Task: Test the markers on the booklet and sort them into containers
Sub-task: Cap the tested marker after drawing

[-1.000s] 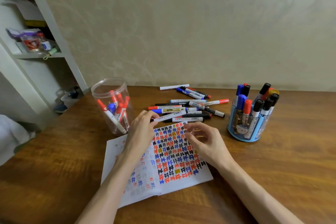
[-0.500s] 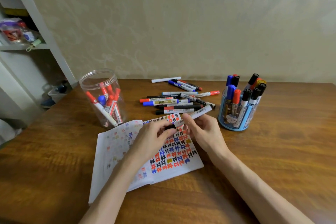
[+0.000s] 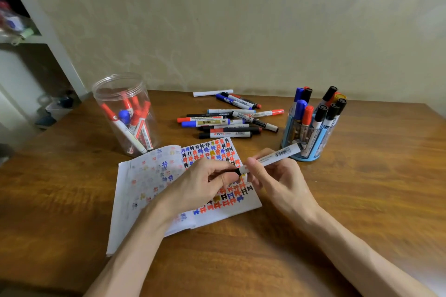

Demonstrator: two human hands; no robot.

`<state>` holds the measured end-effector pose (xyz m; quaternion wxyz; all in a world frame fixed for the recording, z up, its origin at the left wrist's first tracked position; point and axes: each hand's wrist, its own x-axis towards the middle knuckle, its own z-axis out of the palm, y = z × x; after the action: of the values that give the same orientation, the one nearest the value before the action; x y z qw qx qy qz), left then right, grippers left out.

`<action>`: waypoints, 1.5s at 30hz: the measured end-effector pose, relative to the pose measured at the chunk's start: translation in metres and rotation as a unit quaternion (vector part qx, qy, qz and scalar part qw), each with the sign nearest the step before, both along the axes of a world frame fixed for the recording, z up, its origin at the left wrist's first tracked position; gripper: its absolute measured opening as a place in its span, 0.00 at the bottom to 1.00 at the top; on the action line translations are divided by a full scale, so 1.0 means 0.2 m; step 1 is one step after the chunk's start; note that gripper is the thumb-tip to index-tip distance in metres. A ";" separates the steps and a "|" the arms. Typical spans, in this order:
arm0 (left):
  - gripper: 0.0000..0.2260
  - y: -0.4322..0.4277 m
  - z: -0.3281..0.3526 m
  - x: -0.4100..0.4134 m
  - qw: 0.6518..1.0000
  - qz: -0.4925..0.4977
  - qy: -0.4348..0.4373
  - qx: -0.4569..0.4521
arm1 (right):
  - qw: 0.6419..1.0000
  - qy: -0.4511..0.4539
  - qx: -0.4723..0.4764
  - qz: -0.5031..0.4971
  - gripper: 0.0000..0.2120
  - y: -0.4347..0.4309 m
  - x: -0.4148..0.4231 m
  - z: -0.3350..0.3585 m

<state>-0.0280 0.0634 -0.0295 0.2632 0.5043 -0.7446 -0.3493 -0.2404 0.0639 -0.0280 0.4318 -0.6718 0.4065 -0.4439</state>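
**Two hands on one marker (image 3: 272, 157) above the booklet (image 3: 144, 190)**

Both grips are clamped on the marker. The left hand (image 3: 205, 184) pinches its black cap end between thumb and fingers, and the right hand (image 3: 282, 183) curls round the white barrel. It is held just above the right page of the open booklet, which is covered in red, blue and black test marks.

The marker's long axis slants from lower left to upper right. Its cap end points at the left hand and its tail points toward the blue holder (image 3: 288, 126). The tail overlaps the holder's base in this view, and I cannot tell whether they touch.

The surface (image 3: 374, 188) ends at the wall (image 3: 241, 31) behind, and its left edge runs slantwise past white shelving (image 3: 55, 38). Left of the booklet a clear jar (image 3: 125, 89) with red and blue markers stands near that edge. Loose markers (image 3: 224, 125) lie between jar and holder, just beyond the booklet's far edge. Bare wood shows to the right of the holder and the right arm, and in front of the booklet.
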 end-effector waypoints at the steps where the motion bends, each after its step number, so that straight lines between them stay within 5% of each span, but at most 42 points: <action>1: 0.09 0.00 0.00 -0.01 1.000 -0.005 0.007 0.005 | 1.000 0.003 -0.018 0.006 0.11 0.01 -0.01 0.00; 12: 0.08 -0.01 -0.03 -0.05 0.997 0.029 -0.036 -0.058 | 0.991 -0.058 0.100 -0.063 0.15 -0.03 0.06 -0.05; 18: 0.08 0.01 -0.03 -0.05 0.995 0.017 -0.077 -0.057 | 0.993 -0.034 0.086 -0.074 0.17 -0.04 0.08 -0.05; 25: 0.09 0.01 -0.01 -0.02 0.999 -0.024 -0.023 0.006 | 0.998 -0.040 0.046 -0.028 0.14 0.01 0.05 -0.04; 29: 0.10 0.00 0.00 0.15 1.000 0.008 0.025 0.007 | 0.983 -0.113 0.054 -0.132 0.15 -0.05 -0.12 -0.05; 34: 0.09 -0.01 -0.03 0.11 0.999 0.041 0.004 0.005 | 0.998 0.008 0.063 -0.019 0.11 0.00 -0.04 -0.06; 45: 0.05 0.01 -0.06 0.08 0.996 0.058 -0.067 -0.028 | 0.994 0.086 0.023 -0.060 0.06 0.01 -0.08 -0.13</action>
<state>-0.0120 0.0654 -0.0423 0.2470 0.5613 -0.7395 -0.2777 -0.2568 0.0654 -0.0534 0.3831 -0.6715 0.4921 -0.4001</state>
